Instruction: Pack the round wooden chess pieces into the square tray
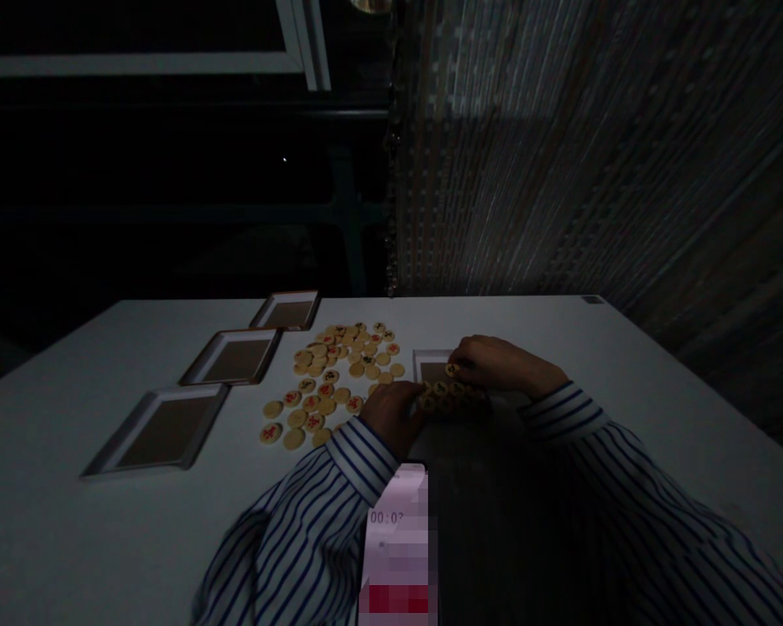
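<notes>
Trays stand at the left of the white table (665, 417) in a slanting line: a near tray (209, 424), a middle tray (271, 356) and a far tray (314, 310), each showing a brown bottom inside pale walls. The middle and far ones have brownish rims. Right of the loose discs (326, 406), a fourth tray (431, 354) lies between the hands, with discs in rows (440, 389) over its near part; its far part shows brown bottom.

The discs are round, pale tan and thick, some marked in red, some in black, others plain-faced; the loose ones overlap in places. The right hand (505, 365) has its fingers bent narrow, touching a black-marked disc (452, 370); whether they pinch it cannot be told. The left hand (395, 417) curves beside the rows' left end, its grip unclear. A lit phone (398, 539) lies near.
</notes>
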### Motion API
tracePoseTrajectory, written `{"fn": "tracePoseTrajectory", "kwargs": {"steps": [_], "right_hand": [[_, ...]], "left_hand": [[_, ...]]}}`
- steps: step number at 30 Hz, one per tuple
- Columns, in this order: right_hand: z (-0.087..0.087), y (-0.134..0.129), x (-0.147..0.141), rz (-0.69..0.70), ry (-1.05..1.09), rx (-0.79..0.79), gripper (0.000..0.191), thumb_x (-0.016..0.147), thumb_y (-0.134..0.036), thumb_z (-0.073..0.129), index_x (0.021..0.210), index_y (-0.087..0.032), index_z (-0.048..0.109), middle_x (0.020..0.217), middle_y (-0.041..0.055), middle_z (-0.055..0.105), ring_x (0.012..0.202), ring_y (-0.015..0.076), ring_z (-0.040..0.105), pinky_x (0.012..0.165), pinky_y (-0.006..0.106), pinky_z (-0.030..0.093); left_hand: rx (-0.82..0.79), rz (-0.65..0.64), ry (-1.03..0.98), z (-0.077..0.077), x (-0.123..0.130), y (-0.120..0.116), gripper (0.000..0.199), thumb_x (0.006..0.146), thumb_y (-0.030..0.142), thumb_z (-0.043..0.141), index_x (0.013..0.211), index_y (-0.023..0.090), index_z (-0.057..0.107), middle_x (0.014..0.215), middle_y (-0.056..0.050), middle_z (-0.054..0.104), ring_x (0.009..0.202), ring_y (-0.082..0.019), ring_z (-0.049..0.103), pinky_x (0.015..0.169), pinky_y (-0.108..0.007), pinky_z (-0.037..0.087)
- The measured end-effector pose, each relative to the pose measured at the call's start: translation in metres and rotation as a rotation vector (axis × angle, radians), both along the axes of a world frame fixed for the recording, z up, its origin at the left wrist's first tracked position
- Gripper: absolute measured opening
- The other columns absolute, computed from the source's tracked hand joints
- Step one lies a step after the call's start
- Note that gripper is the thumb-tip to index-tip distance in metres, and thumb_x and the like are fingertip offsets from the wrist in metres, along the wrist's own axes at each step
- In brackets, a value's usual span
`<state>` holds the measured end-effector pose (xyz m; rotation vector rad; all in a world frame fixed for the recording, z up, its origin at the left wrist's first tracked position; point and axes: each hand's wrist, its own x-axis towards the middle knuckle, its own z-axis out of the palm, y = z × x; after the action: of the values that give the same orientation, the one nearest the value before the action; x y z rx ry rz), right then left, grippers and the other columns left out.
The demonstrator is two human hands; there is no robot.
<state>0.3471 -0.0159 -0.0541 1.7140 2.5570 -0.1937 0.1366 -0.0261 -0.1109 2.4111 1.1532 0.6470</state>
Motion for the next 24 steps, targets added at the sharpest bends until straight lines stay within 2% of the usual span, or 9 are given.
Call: {"fn": "tracePoseTrajectory", "kwargs": {"steps": [10, 18, 24], "right_hand": [[-0.002, 0.0015, 0.0024, 0.014, 0.001, -0.007, 0.026, 0.078, -0.031, 0.045, 0.086, -0.017, 0.066, 0.086, 0.0083, 0.065, 0.073, 0.0164, 0.057, 0.062, 0.025, 0.036], [0.0006, -0.0007, 0.0003, 0.041, 0.0, 0.018, 0.027, 0.08, -0.029, 0.044, 0.092, -0.019, 0.066, 0.092, 0.0087, 0.065, 0.084, 0.0184, 0.057, 0.07, 0.026, 0.037], [0.0026, -0.0009, -0.0006, 0.031, -0.025, -0.018, 0.025, 0.079, -0.027, 0.044, 0.087, -0.018, 0.066, 0.089, 0.0083, 0.065, 0.078, 0.0178, 0.058, 0.066, 0.026, 0.037]], "left_hand": [[0.02, -0.005, 0.008, 0.0019, -0.0005, -0.0006, 0.033, 0.07, 0.019, 0.058, 0.103, 0.014, 0.06, 0.101, -0.008, 0.065, 0.096, -0.021, 0.058, 0.086, -0.036, 0.044], [0.038, 0.001, -0.006, 0.0, -0.0004, -0.0003, 0.032, 0.071, 0.02, 0.057, 0.102, 0.016, 0.06, 0.101, -0.007, 0.066, 0.095, -0.021, 0.058, 0.085, -0.036, 0.045], [0.028, 0.008, -0.008, 0.0002, -0.0004, -0.0004, 0.031, 0.071, 0.021, 0.058, 0.101, 0.016, 0.061, 0.101, -0.007, 0.065, 0.095, -0.021, 0.058, 0.085, -0.036, 0.045]]}}
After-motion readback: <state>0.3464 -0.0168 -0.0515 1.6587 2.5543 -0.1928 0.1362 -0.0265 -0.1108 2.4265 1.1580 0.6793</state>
